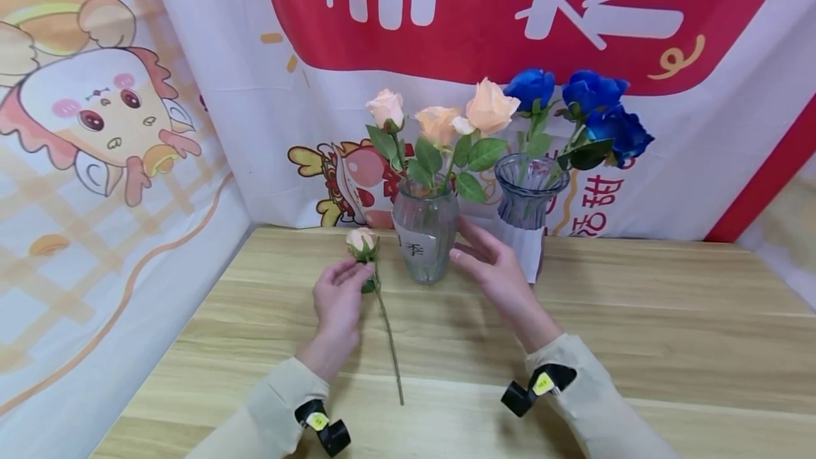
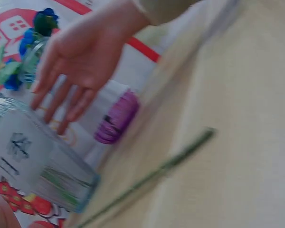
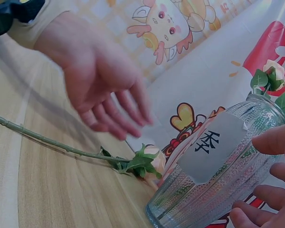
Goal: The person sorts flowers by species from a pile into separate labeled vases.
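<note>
A single pale peach rose (image 1: 361,241) lies on the table, its long stem pointing toward the near edge. My left hand (image 1: 341,296) hovers beside the bloom with fingers loosely bent; the right wrist view shows this hand (image 3: 104,80) above the rose, apart from it. A clear ribbed glass vase (image 1: 426,264) with a white character label stands upright, holding several peach and pale pink roses (image 1: 491,106). At its right side is my right hand (image 1: 500,282), fingers spread and relaxed. Whether those fingertips touch the glass, I cannot tell.
A bluish flared vase (image 1: 532,193) with blue roses (image 1: 593,94) stands right of the clear one, close behind my right hand. Printed cloth (image 1: 255,126) hangs along the back and left of the wooden table (image 1: 669,331).
</note>
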### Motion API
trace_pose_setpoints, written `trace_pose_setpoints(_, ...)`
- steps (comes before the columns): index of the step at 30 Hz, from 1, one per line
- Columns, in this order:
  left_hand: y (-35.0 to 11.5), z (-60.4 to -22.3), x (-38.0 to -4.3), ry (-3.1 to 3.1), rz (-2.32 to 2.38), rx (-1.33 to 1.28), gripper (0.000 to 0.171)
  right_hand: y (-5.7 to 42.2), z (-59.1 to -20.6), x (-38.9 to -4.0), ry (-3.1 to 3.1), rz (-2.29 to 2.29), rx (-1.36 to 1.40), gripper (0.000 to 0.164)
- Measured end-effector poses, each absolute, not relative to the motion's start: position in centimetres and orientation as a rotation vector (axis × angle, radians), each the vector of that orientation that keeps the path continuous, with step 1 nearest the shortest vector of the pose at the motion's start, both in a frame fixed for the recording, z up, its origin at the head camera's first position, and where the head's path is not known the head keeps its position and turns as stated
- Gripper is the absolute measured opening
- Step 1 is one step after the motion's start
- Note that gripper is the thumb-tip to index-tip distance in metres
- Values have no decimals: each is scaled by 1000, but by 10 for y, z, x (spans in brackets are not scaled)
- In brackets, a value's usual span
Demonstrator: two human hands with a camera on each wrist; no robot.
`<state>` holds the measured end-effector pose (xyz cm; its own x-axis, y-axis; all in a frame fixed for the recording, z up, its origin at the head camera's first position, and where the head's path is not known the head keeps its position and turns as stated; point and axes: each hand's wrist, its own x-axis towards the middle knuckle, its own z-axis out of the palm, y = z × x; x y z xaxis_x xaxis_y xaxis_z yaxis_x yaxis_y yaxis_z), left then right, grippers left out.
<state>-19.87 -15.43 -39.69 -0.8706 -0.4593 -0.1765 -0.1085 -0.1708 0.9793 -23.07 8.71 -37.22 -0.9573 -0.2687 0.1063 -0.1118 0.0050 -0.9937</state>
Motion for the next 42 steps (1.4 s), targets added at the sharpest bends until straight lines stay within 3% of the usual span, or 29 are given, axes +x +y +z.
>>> trace_pose_setpoints(12,-145,-419,-191,-2143,-1941,662,67,88,-371,-229,2152,-2100,-418,67)
trace_pose_setpoints(28,-143,-425,-194,-2355,-1701,621,67,88,-369,-230,2130,-2105,-407,66)
trace_pose_setpoints(42,-169,-403,-194,-2030,-2439,612,56,88,-370,-230,2113,-2101,-378,65)
